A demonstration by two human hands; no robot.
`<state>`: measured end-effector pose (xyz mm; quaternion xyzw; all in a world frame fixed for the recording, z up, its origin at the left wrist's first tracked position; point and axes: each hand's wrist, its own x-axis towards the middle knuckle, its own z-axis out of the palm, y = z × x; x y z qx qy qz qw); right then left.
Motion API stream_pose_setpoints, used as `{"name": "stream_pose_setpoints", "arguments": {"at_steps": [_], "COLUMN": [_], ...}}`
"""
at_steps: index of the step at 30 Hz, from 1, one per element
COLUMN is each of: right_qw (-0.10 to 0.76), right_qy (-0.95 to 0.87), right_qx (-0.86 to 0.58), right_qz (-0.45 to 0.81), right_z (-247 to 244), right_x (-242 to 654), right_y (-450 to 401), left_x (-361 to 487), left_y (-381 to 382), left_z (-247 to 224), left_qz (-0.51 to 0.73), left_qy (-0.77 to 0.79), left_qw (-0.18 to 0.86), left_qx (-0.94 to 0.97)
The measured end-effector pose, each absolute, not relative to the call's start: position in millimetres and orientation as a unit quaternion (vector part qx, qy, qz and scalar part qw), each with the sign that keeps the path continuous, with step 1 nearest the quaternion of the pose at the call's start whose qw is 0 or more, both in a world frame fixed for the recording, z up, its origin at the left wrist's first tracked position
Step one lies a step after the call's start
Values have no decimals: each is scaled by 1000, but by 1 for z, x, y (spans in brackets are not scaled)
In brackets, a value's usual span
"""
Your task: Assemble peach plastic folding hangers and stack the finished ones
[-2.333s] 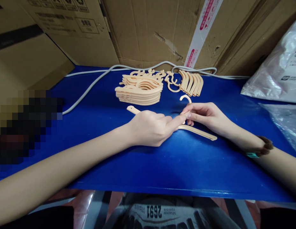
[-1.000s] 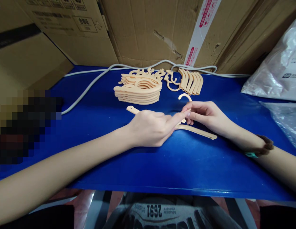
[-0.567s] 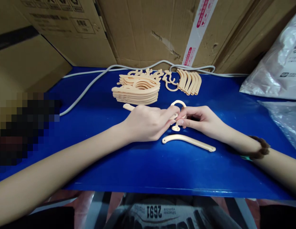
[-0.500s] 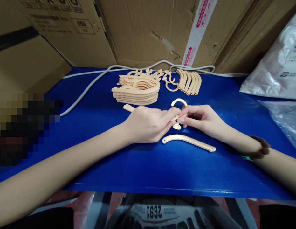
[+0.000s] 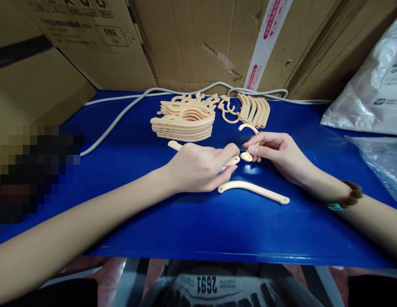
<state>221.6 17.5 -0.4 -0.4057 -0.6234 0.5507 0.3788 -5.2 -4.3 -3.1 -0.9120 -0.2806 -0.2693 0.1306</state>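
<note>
My left hand (image 5: 201, 166) is closed round a cream plastic arm piece (image 5: 232, 161), whose holed end sticks out past the fingertips and whose other end shows behind the knuckles. Just to the right, my right hand (image 5: 271, 147) pinches a cream hook piece (image 5: 246, 157) by its stem, with the curved hook up and the round base down. A small gap lies between the two pieces. One loose curved arm (image 5: 254, 189) rests on the blue table (image 5: 198, 230) in front of my hands.
Behind my hands are a stack of cream hanger parts (image 5: 182, 128), loose hooks (image 5: 229, 111) and a row of curved arms (image 5: 254, 110). A white cable (image 5: 121, 111) runs along the back, before cardboard boxes (image 5: 198, 42). Plastic bags (image 5: 367, 94) lie at the right.
My right hand has moved slightly up and to the right with the hook piece, away from the arm piece. My left hand has barely moved.
</note>
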Motion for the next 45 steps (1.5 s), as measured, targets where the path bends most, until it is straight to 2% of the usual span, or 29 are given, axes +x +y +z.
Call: {"name": "stream_pose_setpoints", "arguments": {"at_steps": [37,45], "right_qw": [303,280], "right_qy": [-671,-687], "right_qx": [-369,-359], "right_qz": [567,566], "right_z": [3,3], "right_x": [227,228], "right_y": [23,22], "left_x": [-3,-2], "left_y": [-3,2], "left_z": [-8,-10], "left_qz": [-266,-284], "left_qy": [-244,-191], "left_qw": [97,139], "left_qx": [-927,-929]}}
